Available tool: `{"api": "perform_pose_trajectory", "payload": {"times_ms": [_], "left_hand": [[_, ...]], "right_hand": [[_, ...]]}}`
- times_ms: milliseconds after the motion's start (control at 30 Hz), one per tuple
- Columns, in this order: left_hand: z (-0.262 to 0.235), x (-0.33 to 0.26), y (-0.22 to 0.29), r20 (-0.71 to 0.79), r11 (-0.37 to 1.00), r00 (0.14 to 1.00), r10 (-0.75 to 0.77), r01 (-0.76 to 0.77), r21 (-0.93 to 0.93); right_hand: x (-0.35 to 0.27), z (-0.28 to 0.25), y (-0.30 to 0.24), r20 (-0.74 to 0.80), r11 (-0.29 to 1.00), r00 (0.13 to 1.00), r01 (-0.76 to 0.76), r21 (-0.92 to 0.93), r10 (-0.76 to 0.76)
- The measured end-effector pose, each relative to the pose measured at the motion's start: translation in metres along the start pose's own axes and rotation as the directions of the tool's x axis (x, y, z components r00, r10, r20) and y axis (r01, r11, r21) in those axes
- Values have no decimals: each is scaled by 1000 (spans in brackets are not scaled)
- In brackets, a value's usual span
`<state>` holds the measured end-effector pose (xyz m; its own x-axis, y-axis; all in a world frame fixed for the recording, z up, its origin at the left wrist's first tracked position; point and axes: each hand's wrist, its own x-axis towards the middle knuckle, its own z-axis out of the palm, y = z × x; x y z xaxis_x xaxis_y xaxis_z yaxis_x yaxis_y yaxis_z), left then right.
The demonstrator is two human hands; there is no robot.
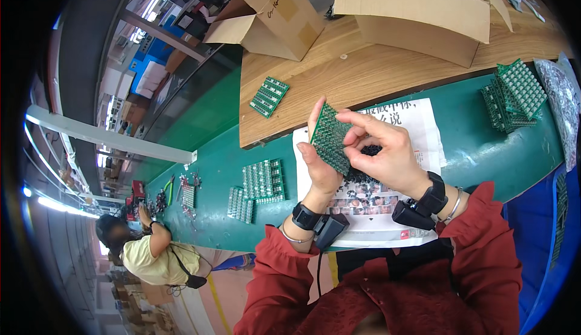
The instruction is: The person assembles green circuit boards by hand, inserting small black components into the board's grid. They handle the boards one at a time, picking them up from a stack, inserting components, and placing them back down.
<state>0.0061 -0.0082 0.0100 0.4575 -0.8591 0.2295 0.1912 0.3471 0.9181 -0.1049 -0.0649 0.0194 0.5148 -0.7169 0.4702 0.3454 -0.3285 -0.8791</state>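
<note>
Head view: the green circuit board (330, 138) stands tilted above the newspaper (430, 144), held between thumb and fingers of the left hand (325, 176); the right hand (387, 147), fingers curled, is at its right side, whether pinching anything I cannot tell.

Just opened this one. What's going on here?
The person's left hand holds a green board tilted up above a newspaper, and the right hand is at its face; whether that hand pinches anything can't be made out. Small black parts lie heaped on the newspaper. More boards lie to the left, with a stack to the right. Farther left, a co-worker is at the green bench.
</note>
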Motion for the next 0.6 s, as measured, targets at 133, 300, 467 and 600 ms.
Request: {"api": "perform_pose_trajectory", "payload": {"times_ms": [133,300,467,600], "left_hand": [[-1,0,-1,45,1000,999,4,-3,-21],[-1,1,0,-17,998,1000,6,-7,-57],[-5,2,-4,-5,999,999,35,-35,-39],[-6,2,-5,0,998,998,60,-60,-26]], "right_hand": [[-3,0,5,78,998,996,-37,-54,41],[-3,0,4,-7,999,999,38,-31,-38],[-4,-2,5,110,989,989,-83,-120,96],[-5,-3,8,92,988,996,1,-157,14]]}}
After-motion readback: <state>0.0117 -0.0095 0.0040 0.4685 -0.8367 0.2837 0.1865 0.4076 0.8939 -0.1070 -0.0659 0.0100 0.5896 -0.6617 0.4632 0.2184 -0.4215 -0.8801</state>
